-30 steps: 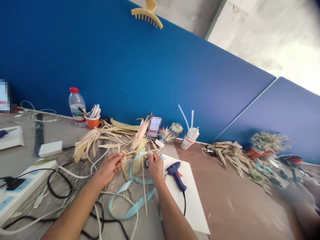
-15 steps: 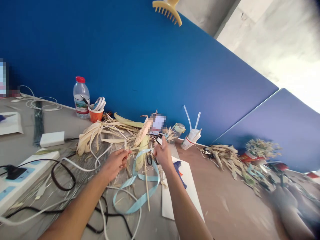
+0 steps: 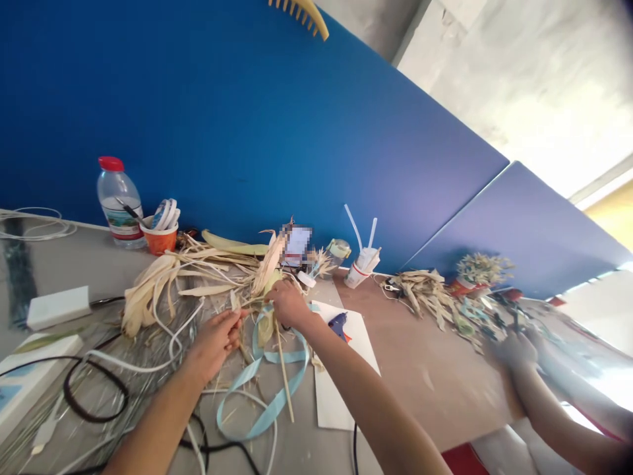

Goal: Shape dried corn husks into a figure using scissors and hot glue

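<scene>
My left hand (image 3: 213, 344) is closed, thumb and fingers pinching a small pale piece of corn husk (image 3: 235, 301) that points upward. To its right, my right hand (image 3: 291, 305) has its fingers curled down over the husk pile, and what they hold, if anything, is hidden. Below the hands a light blue ribbon (image 3: 270, 414) lies in loops, with a thin stick (image 3: 284, 376) across it. Dried corn husks (image 3: 148, 284) spread behind and left of my hands. A small white round object (image 3: 306, 280) rests just beyond my right hand.
A blue glue gun (image 3: 338, 324) lies on a white board (image 3: 341, 396). Cables and a power strip (image 3: 44, 369) fill the left. At the back stand a bottle (image 3: 121, 208), an orange cup (image 3: 161, 241) and a cup with straws (image 3: 357, 274). Another person's hands (image 3: 517, 353) work at far right.
My right hand has drawn back leftward, closer to my left hand, away from the white round object. It now covers where the scissors showed. The view has shifted right.
</scene>
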Action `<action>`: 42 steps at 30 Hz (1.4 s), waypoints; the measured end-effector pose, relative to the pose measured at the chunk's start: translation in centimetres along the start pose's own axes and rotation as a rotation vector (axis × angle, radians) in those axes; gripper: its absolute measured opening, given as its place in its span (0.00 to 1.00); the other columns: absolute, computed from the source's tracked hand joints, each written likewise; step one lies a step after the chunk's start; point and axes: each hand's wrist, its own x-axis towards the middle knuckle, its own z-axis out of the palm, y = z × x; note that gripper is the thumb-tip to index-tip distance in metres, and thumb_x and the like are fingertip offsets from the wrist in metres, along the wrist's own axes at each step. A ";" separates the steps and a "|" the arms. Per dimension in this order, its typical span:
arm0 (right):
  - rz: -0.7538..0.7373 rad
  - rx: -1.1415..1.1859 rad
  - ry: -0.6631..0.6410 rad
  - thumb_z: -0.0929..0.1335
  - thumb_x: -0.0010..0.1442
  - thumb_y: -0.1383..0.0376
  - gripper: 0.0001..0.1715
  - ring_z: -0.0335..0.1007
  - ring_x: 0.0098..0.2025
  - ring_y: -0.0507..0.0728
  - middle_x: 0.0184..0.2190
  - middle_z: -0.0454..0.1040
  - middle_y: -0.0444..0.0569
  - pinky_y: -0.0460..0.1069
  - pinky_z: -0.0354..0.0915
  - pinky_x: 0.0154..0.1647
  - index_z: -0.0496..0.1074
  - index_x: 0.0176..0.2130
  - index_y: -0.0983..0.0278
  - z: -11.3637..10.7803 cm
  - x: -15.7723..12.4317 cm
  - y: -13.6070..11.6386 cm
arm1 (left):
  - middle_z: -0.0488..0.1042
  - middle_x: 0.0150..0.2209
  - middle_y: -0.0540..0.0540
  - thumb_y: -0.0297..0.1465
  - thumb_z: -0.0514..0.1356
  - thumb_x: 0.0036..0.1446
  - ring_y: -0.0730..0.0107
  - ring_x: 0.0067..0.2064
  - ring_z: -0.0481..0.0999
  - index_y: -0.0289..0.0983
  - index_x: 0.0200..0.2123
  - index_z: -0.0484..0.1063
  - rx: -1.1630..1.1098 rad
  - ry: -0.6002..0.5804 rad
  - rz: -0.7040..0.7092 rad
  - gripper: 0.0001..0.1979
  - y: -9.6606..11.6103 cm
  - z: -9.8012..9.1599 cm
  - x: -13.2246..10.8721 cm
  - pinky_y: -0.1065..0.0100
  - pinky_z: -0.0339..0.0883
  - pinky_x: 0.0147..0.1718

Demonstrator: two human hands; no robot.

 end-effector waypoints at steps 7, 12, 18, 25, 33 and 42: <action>-0.107 -0.186 -0.159 0.63 0.55 0.69 0.25 0.57 0.46 0.60 0.47 0.60 0.52 0.53 0.57 0.43 0.67 0.51 0.50 0.0 0.0 -0.3 | 0.64 0.21 0.55 0.36 0.67 0.40 0.88 0.14 0.51 0.30 0.28 0.73 -0.026 0.017 -0.017 0.15 -0.3 -0.4 0.5 0.79 0.46 0.13; -0.187 -0.255 -0.080 0.64 0.53 0.69 0.17 0.56 0.47 0.60 0.49 0.60 0.54 0.54 0.55 0.46 0.70 0.44 0.60 -0.5 -0.1 -0.6 | 0.64 0.20 0.54 0.37 0.66 0.39 0.88 0.15 0.50 0.31 0.27 0.73 0.008 0.021 -0.008 0.14 -0.2 -0.1 0.3 0.78 0.45 0.13; -0.247 -0.201 0.094 0.65 0.52 0.68 0.09 0.55 0.49 0.61 0.49 0.64 0.55 0.55 0.53 0.48 0.70 0.37 0.65 -3.7 0.7 0.1 | 0.63 0.20 0.54 0.37 0.66 0.40 0.87 0.15 0.49 0.33 0.25 0.73 0.034 0.041 0.006 0.12 0.5 0.3 -0.3 0.77 0.44 0.13; 0.020 0.338 0.071 0.66 0.50 0.68 0.08 0.67 0.34 0.55 0.30 0.73 0.48 0.49 0.60 0.38 0.71 0.34 0.66 -7.9 2.5 1.8 | 0.61 0.19 0.55 0.37 0.67 0.38 0.87 0.15 0.49 0.33 0.26 0.72 0.064 0.062 0.000 0.14 0.5 0.5 -0.5 0.78 0.44 0.14; 0.102 0.918 0.008 0.69 0.47 0.63 0.11 0.67 0.31 0.52 0.28 0.72 0.43 0.45 0.61 0.32 0.72 0.32 0.67 -8.5 3.4 -0.5 | 0.67 0.24 0.52 0.43 0.65 0.42 0.88 0.16 0.48 0.33 0.30 0.72 -0.012 0.045 0.104 0.19 0.6 0.9 -0.6 0.78 0.44 0.14; -0.145 0.700 -0.097 0.67 0.55 0.65 0.16 0.67 0.42 0.54 0.39 0.72 0.47 0.49 0.61 0.45 0.73 0.44 0.64 -6.8 2.9 -4.2 | 0.71 0.20 0.53 0.26 0.68 0.37 0.74 0.19 0.68 0.36 0.28 0.71 -0.121 0.158 0.109 0.12 1.2 1.6 -1.0 0.74 0.59 0.17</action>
